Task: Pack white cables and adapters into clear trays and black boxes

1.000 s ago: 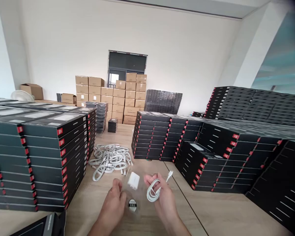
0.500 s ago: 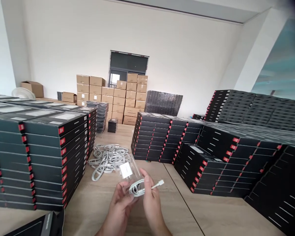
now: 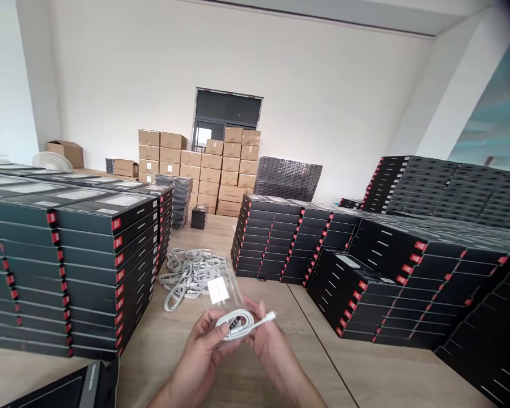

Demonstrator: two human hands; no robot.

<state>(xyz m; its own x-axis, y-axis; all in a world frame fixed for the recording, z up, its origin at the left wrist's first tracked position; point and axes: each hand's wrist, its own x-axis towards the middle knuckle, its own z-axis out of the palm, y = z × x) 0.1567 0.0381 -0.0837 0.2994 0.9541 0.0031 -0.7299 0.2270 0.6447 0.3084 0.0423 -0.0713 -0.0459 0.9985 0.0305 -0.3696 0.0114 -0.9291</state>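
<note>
My left hand [image 3: 204,343] is closed, its thumb pressing a coiled white charging cable [image 3: 242,331] against a clear plastic bag [image 3: 234,286]. Inside the bag, beyond the cable, sits a white charger [image 3: 218,289]. The cable's plug end points out to the right, over my right hand [image 3: 266,337]. That hand grips the bag's right side from behind and below, its fingers partly hidden by bag and cable. A dark label or tie shows within the coil. Just past the bag, a tangled heap of white cables [image 3: 189,272] lies on the table.
Tall stacks of black boxes with red tabs [image 3: 89,266] stand left, with more black boxes [image 3: 276,238] at centre and right. An open black box [image 3: 68,391] lies at front left. Brown cartons [image 3: 210,175] are piled at the back. A seam runs through the wooden table [image 3: 310,362].
My right hand has slid from the cable's front to behind and beneath the bag. The coil now lies flatter under my left thumb. The view has shifted slightly left.
</note>
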